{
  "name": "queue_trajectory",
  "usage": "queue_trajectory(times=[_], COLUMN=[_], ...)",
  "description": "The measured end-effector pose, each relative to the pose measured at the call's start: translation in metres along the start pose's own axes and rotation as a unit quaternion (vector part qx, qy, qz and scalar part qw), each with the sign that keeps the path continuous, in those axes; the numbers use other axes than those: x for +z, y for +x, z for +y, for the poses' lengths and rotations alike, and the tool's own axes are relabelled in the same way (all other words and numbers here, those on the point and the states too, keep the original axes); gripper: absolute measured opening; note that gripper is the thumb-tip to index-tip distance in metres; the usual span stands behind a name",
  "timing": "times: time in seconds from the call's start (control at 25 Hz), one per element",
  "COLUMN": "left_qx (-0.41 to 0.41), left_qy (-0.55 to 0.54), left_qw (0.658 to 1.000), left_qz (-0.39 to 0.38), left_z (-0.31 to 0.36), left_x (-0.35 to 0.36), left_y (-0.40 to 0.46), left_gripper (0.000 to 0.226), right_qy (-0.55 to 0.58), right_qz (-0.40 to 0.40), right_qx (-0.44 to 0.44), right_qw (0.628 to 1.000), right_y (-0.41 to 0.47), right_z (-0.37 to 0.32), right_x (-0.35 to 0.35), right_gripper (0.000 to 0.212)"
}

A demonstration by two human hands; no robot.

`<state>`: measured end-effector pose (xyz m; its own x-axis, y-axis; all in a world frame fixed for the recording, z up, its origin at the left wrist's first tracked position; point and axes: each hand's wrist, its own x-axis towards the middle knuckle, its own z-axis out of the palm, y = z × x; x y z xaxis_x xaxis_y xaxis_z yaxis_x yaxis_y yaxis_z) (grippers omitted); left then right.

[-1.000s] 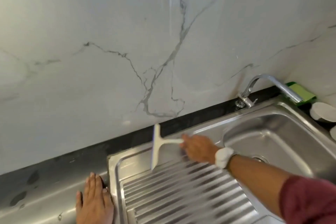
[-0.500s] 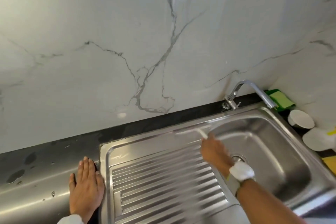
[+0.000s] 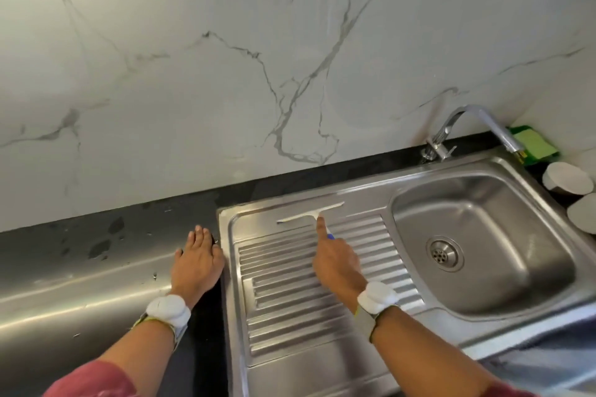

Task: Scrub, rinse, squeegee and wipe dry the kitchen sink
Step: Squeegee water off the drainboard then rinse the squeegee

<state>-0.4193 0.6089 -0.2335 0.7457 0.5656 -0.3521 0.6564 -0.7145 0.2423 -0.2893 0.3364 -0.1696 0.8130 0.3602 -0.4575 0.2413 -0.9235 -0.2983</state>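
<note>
1. Right hand (image 3: 335,259) grips the squeegee (image 3: 311,214) handle, index finger laid along it; the blade lies across the far flat of the sink (image 3: 403,185) drainboard.
2. Left hand (image 3: 198,263) rests flat, fingers straight, on the surface (image 3: 80,287) beside the rim.
3. Risk: the ribs may lift the blade, leaving streaks.
4. Risk: a tilted blade could push water over the rim.

We find the scene evenly and brightly lit, with soft light from above. A pale vertical glare streak runs down the marble wall (image 3: 335,10), and long highlights lie on the steel counter (image 3: 80,293) at near left and on the sink (image 3: 483,190) rim. Shadows are faint. Wide-angle bending curves the edges; detail is slightly soft throughout.
</note>
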Motion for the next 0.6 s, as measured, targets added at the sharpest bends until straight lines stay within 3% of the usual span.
queue_trajectory(times=[0.44,0.6], left_qx=[0.011,0.016], left_qy=[0.036,0.064], left_qw=[0.999,0.996], left_qz=[-0.011,-0.052], left_z=[0.005,0.007], left_x=[-0.009,-0.02], left_y=[-0.006,0.002], left_gripper=[0.07,0.071], right_qy=[0.007,0.037], right_qz=[-0.034,-0.03], right_qx=[0.084,0.088], right_qw=[0.996,0.995], right_y=[-0.185,-0.224], right_z=[0.089,0.113], right_x=[0.039,0.056], right_gripper=[0.09,0.088])
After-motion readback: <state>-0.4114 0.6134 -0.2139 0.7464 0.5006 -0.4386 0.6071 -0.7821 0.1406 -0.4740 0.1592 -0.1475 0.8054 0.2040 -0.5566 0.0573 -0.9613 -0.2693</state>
